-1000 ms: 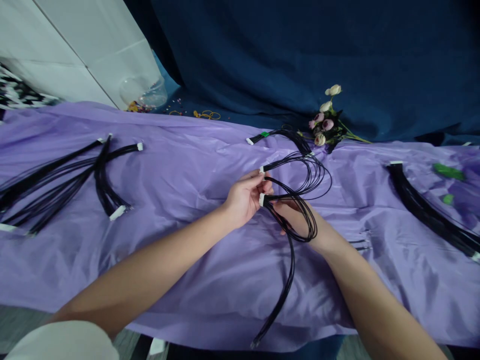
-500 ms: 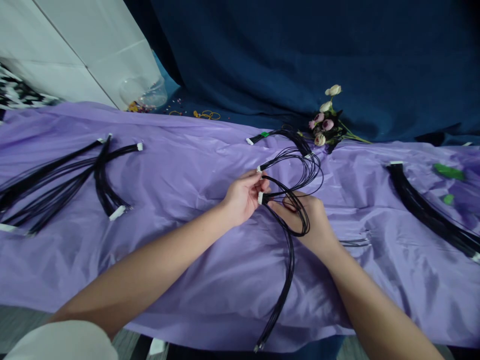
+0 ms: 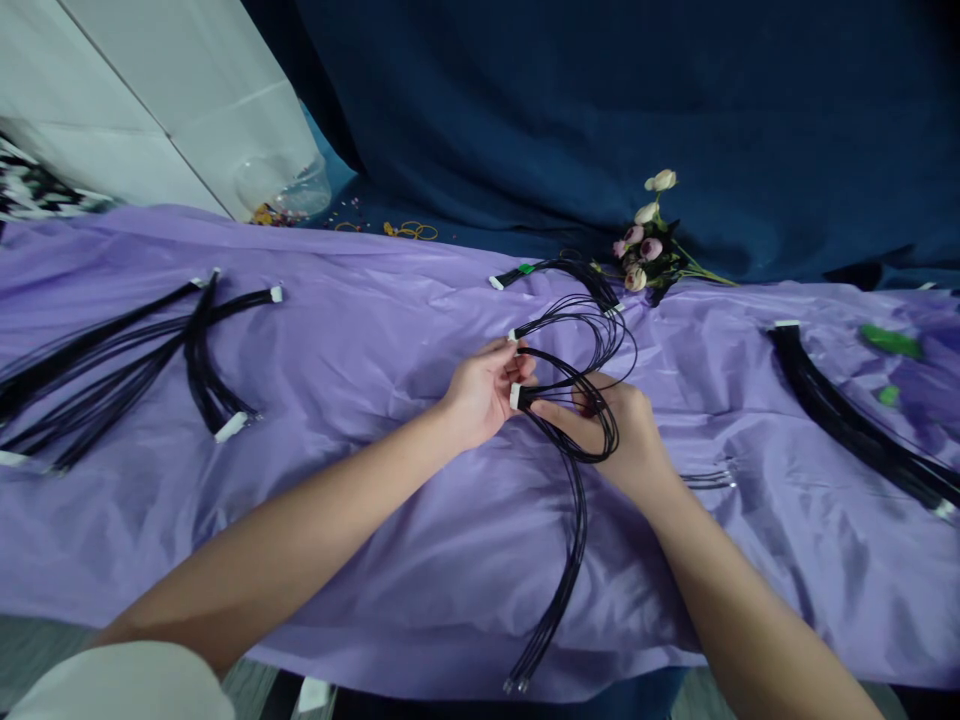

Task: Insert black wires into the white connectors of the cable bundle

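Observation:
In the head view my left hand (image 3: 480, 395) is closed at the middle of the purple cloth, its fingers on the white connector ends of a looped black cable bundle (image 3: 611, 340). One white connector (image 3: 513, 335) shows above the thumb, another white connector (image 3: 515, 396) by the fingertips. My right hand (image 3: 626, 435) is closed round the black wires just right of the lower connector; the wire loops partly hide its fingers. From between the hands a tail of black wires (image 3: 574, 550) hangs down over the cloth, its small metal tips near the front edge.
More black cable bundles lie at the left (image 3: 199, 340) and at the right (image 3: 832, 410). A short bundle with green tape (image 3: 574, 270) lies behind the hands, beside artificial flowers (image 3: 646, 245). A clear plastic tub (image 3: 289, 185) stands at the back left. Loose wires (image 3: 709, 480) lie by my right forearm.
The view has shifted slightly. The free wire tips near the front edge have spread a little, and the loops over my right hand have changed shape slightly. Both hands keep their hold.

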A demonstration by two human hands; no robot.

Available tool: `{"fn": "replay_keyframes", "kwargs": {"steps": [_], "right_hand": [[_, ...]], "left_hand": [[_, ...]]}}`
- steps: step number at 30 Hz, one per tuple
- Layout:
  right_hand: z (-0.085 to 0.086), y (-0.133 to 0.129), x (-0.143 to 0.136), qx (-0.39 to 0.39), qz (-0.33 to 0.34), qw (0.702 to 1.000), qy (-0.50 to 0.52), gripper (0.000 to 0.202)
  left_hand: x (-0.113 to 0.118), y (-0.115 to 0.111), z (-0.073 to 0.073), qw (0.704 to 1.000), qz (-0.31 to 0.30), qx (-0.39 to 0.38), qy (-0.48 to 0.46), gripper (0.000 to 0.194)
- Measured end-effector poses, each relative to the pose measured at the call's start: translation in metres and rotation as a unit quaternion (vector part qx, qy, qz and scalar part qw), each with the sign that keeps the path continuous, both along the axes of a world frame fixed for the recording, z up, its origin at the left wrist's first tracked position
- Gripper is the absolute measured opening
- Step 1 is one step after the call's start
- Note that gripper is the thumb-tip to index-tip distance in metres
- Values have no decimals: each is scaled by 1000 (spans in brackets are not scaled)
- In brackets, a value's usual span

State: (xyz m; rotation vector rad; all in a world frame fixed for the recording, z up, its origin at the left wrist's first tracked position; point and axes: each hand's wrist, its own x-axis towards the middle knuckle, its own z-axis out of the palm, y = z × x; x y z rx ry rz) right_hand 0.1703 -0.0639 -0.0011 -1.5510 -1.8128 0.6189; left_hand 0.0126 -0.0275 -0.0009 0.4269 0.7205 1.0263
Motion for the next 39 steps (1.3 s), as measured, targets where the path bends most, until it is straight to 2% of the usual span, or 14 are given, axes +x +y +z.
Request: {"fn": "replay_keyframes", "kwargs": {"steps": [6, 12, 16, 20, 23, 27, 30, 33, 35, 39], "right_hand": [[4, 4, 14, -107, 49, 976, 184, 36], [2, 8, 23, -107, 58, 974, 193, 32], [18, 7, 38, -179, 78, 958, 210, 32], [40, 0, 65, -260, 111, 916, 284, 24], [48, -5, 82, -238, 145, 873, 400, 14], [47, -7, 88, -166, 177, 815, 527, 6], [44, -5, 86, -126, 166, 773, 599, 16], [43, -4, 81, -79, 130, 783, 603, 27], [44, -3, 76, -54, 116, 793, 595, 20], [49, -3, 63, -23, 98, 786, 610, 11]], "left_hand": [[0, 0, 1, 1000, -16, -13, -13, 14], [-1, -1, 1, 998, -39, -22, -34, 16], [-2, 0, 2, 998, -30, -36, -34, 19], [-2, 2, 5, 998, -6, -60, -28, 21], [-3, 4, 6, 998, 2, -58, -35, 21], [-3, 4, 5, 998, 2, -47, -35, 19], [-3, 4, 5, 999, -5, -39, -35, 19], [-2, 3, 5, 999, -11, -34, -29, 20], [-2, 4, 4, 999, -13, -30, -24, 20], [-3, 4, 2, 1000, -18, -15, -16, 18]]}}
